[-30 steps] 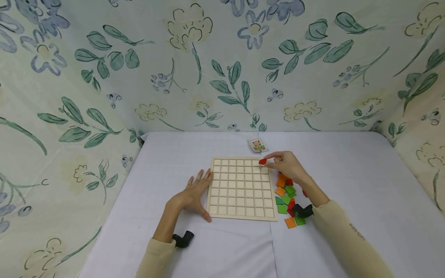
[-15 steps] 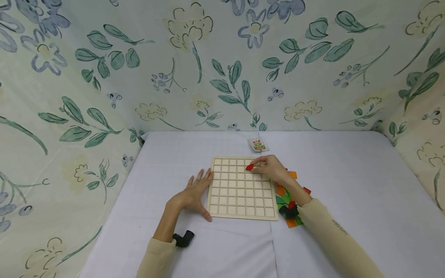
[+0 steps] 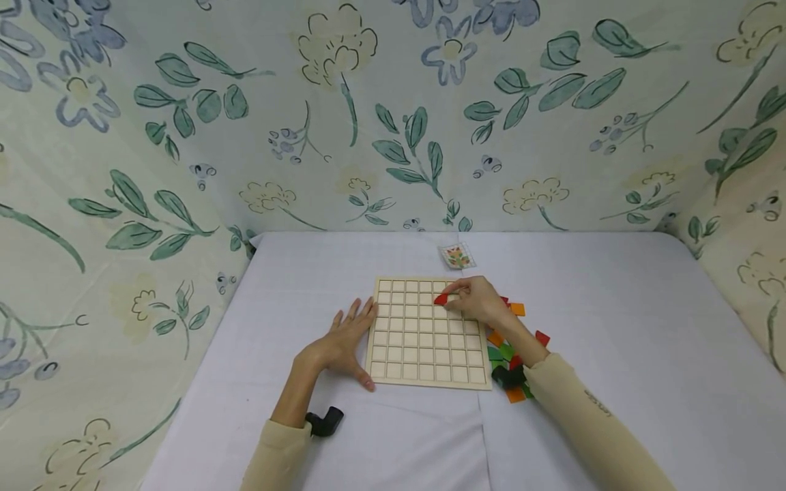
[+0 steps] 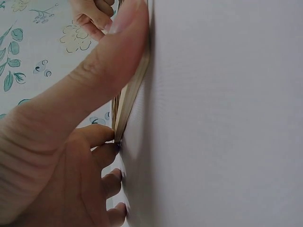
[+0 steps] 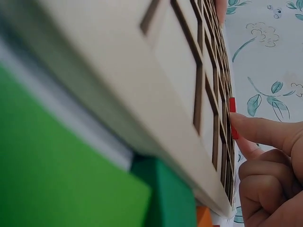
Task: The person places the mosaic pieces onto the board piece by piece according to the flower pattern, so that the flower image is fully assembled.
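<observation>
A pale wooden grid board (image 3: 417,339) lies on the white cloth. Between thumb and index finger, my right hand (image 3: 479,300) pinches a small red tile (image 3: 441,299) with a curved edge, over a cell in the board's upper right part. In the right wrist view the red tile (image 5: 233,118) stands at the grid surface. My left hand (image 3: 340,346) rests at the board's left side with fingers spread; in the left wrist view its thumb (image 4: 104,66) and fingertips touch the board's edge (image 4: 127,106).
Loose green, orange and red tiles (image 3: 505,352) lie right of the board, partly under my right forearm. A small printed pattern card (image 3: 457,256) sits behind the board. Floral fabric (image 3: 393,136) hangs behind the table.
My right hand has carried the red tile left and toward me, from the board's top right corner to a cell further in, and lowered it slightly. The left hand stays put.
</observation>
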The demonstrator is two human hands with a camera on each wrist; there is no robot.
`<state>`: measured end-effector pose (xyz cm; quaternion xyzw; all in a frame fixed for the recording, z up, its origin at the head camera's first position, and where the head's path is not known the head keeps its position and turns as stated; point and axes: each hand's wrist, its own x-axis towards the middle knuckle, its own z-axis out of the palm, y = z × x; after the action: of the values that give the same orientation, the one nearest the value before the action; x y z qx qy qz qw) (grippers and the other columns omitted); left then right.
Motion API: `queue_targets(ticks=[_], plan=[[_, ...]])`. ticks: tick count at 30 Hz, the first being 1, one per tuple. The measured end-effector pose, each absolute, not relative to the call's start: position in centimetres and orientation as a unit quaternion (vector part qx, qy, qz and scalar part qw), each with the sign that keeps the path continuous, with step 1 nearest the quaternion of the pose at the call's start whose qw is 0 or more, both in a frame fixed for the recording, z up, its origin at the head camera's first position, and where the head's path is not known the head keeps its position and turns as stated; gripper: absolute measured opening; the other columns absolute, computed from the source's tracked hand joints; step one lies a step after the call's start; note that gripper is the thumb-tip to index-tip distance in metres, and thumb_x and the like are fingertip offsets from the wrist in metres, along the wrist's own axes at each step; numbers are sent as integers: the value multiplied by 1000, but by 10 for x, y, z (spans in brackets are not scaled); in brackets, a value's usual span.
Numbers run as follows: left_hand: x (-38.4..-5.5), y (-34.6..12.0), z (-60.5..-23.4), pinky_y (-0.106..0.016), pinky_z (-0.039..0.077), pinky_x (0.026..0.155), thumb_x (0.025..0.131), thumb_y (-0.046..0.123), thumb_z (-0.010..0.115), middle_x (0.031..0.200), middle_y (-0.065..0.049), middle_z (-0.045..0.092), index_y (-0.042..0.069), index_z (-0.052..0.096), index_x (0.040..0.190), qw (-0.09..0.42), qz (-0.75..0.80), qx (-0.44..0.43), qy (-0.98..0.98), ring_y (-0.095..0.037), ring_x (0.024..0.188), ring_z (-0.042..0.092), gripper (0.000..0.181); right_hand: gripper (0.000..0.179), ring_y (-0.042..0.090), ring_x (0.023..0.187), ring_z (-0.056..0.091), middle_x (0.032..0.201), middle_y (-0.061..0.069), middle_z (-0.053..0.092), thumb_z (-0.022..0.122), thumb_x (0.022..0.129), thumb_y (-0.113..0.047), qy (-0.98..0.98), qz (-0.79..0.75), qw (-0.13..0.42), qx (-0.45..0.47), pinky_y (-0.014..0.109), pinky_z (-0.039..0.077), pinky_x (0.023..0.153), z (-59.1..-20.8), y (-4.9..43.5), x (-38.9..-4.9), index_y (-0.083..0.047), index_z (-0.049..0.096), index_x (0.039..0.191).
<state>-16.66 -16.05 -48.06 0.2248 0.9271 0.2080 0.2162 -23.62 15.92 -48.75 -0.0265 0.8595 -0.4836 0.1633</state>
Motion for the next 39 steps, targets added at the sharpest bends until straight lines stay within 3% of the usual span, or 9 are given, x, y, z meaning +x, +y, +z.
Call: queue_targets(ticks=[16,39], plan=[[-167,-160,-482,-56,-5,132,51,47,101,175,-7,-9,10,2,167,213,209,224,928,-32,163,-12,157,31,12,47,27,54,-4,34,82,88,-14,847,-505,165,10,23,23,45,-486,160,-237,-11,74,118],[-167,-157,-479,-53,-5,133,51,45,102,175,-4,-8,11,3,167,219,203,208,932,-29,163,-12,156,23,13,46,27,52,-4,34,83,87,-15,876,-462,136,-37,23,22,45,-482,158,-239,-8,79,109]])
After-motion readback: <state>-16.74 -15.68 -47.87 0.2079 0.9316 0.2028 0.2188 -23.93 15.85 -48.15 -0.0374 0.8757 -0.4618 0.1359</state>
